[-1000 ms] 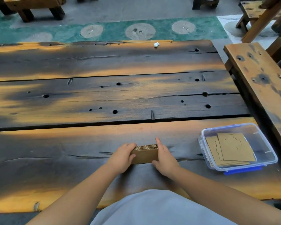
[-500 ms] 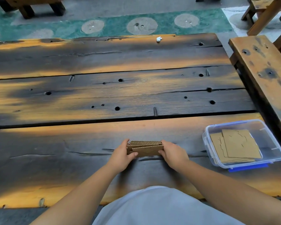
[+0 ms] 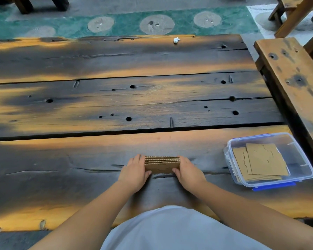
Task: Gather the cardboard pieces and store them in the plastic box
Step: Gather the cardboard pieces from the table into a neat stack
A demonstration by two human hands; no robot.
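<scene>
A stack of several brown corrugated cardboard pieces (image 3: 162, 164) stands on edge on the near plank of the wooden table (image 3: 116, 105). My left hand (image 3: 134, 173) presses its left end and my right hand (image 3: 188, 173) presses its right end, so both hands hold it between them. To the right, a clear plastic box (image 3: 300, 156) with blue clips sits open near the table's right edge, an arm's reach from the stack. More flat cardboard pieces (image 3: 260, 162) lie inside it.
A small white crumpled scrap (image 3: 176, 40) lies at the table's far edge. A wooden bench (image 3: 293, 73) runs along the right side, close to the box. Beyond the table are a green patterned floor and more wooden furniture.
The stack is squared up: its pieces now line up evenly between my hands, where they were skewed half a second ago. The hands stay at its ends.
</scene>
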